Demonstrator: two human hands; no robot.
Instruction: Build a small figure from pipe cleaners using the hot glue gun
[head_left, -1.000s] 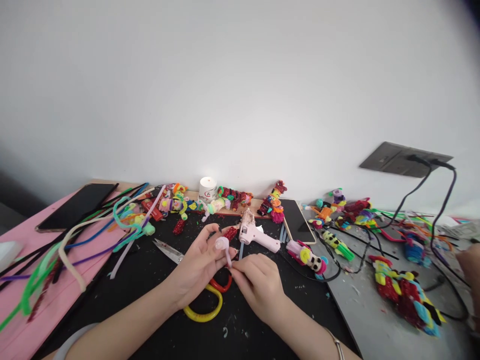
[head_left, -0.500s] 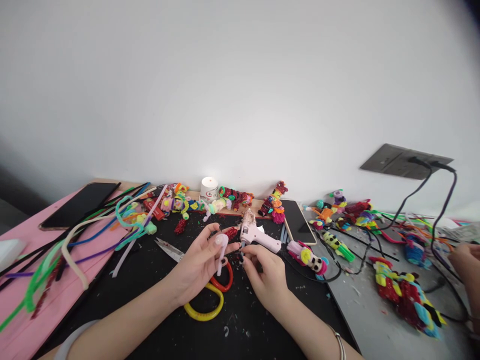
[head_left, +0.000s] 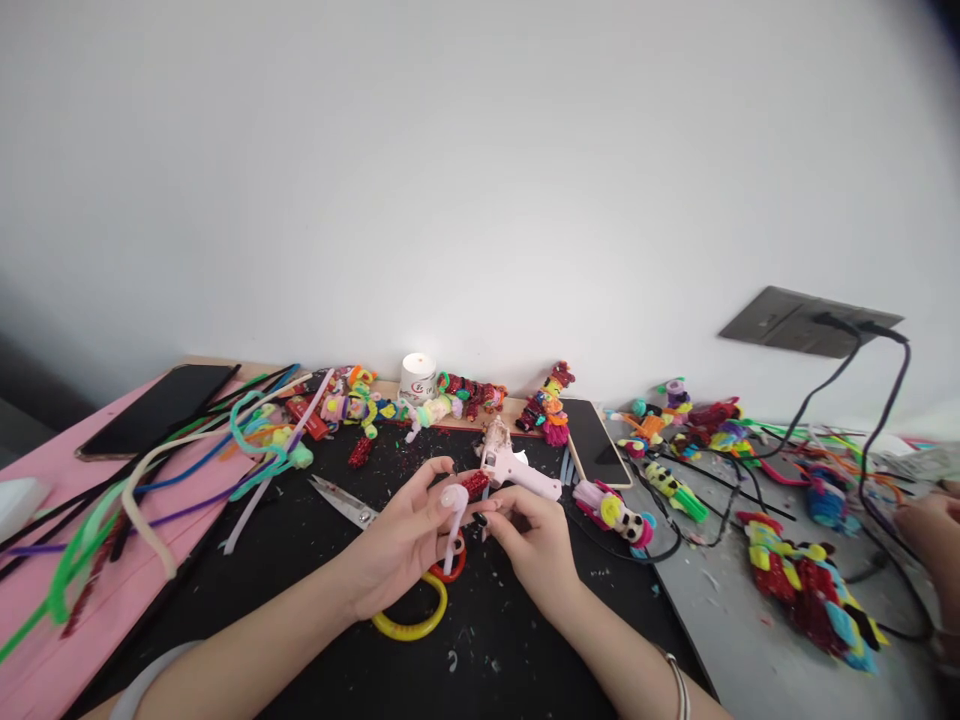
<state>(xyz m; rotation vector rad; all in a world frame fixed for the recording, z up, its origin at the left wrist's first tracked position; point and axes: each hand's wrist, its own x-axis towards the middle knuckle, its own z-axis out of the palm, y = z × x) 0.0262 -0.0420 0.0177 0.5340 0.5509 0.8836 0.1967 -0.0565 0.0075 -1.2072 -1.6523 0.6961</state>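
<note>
My left hand (head_left: 409, 540) is closed on a pale lilac pipe cleaner (head_left: 455, 530) that bends over the thumb and hangs down. A red tinsel piece (head_left: 475, 486) sticks out at its fingertips. My right hand (head_left: 534, 545) pinches close beside it, fingertips nearly meeting the left ones; the small thing in that pinch, perhaps a grey strip, is too small to name. Just behind the hands lies a pale pink glue gun (head_left: 517, 468). Scissors (head_left: 411, 630) with yellow and red handles lie under my left hand, which hides part of them.
Left, many pipe cleaners (head_left: 150, 520) and a dark phone (head_left: 157, 410) cover a pink surface. Pipe-cleaner dolls (head_left: 551, 405), a paper cup (head_left: 418, 377) and a white-framed phone (head_left: 600, 445) line the back. Black cables run to a wall socket (head_left: 810, 322). Another person's hand (head_left: 930, 525) is far right.
My left hand has shifted slightly right with the lilac pipe cleaner and red piece, closer to my right hand. My right hand has barely moved.
</note>
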